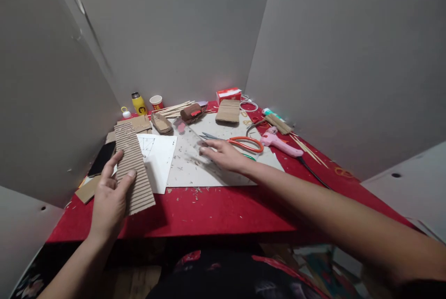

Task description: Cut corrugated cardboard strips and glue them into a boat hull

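Two bare hands work over a red bench strewn with craft scraps.
Head view: left hand clasps a corrugated cardboard strip at the bench's left; right hand lies flat, grip released, on the white board just beside orange scissors.

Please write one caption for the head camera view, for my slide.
Left hand holds corrugated cardboard strip; right hand rests beside orange scissors.

Plain grey walls close around me on three sides, my red tabletop tucked into the corner, patterned floor below its edge, dim indoor light
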{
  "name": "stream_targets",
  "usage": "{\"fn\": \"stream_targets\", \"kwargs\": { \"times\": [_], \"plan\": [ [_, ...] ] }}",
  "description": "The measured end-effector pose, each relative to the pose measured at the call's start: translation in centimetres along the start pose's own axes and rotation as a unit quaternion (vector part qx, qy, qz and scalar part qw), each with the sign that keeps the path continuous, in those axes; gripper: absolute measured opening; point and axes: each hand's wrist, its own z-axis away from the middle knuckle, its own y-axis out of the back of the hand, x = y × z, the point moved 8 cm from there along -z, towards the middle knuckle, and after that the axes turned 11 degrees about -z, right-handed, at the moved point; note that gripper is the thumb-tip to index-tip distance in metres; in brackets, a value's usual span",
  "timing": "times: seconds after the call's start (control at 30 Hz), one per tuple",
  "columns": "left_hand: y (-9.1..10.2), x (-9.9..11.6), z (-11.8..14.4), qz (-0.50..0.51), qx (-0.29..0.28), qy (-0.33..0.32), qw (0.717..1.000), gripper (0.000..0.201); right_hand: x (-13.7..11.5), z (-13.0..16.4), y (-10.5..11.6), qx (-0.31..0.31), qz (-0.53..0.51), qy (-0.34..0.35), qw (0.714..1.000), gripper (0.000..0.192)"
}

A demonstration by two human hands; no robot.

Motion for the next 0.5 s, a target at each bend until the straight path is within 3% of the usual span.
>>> {"fn": "stream_targets", "kwargs": {
  "times": [0.07, 0.13, 0.23, 0.3, 0.4, 0.5],
  "plan": [
    [0.8, 0.2, 0.4, 0.014, 0.021, 0.018, 1.0, 0.067, 1.5, -2.3, -1.9, -0.026, -0.011, -0.023, 0.999, 0.019],
    [2.2, 0.9, 1.2, 0.026, 0.06, 0.029, 0.997, 0.067, 2.5, -2.4, -4.9, -0.07, -0.041, -0.048, 0.996, 0.021],
    [4.8, 2.6, 3.1, 0.026, 0.143, 0.043, 0.988, 0.065, 2.4, 1.3, -9.7, -0.175, -0.116, -0.083, 0.974, 0.033],
    [6.1, 4.0, 4.2, 0.025, 0.187, 0.038, 0.981, 0.065, 1.4, 4.1, -11.0, -0.222, -0.177, -0.094, 0.954, 0.04],
    [5.1, 4.9, 4.4, 0.033, 0.144, 0.031, 0.989, 0.069, 0.2, 5.3, -8.5, -0.178, -0.231, -0.096, 0.952, 0.044],
    [0.4, 3.9, 3.0, 0.028, 0.007, 0.033, 0.999, 0.069, 0.2, 3.9, -3.3, -0.06, -0.253, -0.081, 0.962, 0.038]
  ]
}}
